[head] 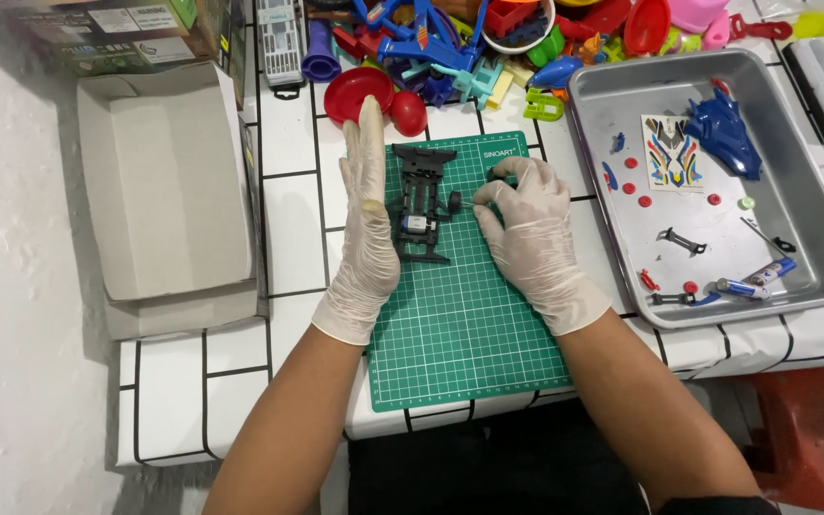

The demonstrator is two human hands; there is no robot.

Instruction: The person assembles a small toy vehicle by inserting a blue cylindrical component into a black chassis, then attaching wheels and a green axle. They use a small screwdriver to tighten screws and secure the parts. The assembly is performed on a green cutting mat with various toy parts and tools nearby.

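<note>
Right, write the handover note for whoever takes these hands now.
Left hand: gloved, flat along the left side of the black toy car frame, steadying it on the green cutting mat.
Right hand: gloved, fingertips pinching a small part at the frame's right side.
Done: small motor sits in the frame.
Left: blue car shell, sticker sheet and red bits lie unfitted in the metal tray.

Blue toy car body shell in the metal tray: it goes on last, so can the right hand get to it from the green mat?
Probably yes: the blue toy car body shell lies uncovered in the open metal tray, beside the right hand.
</note>
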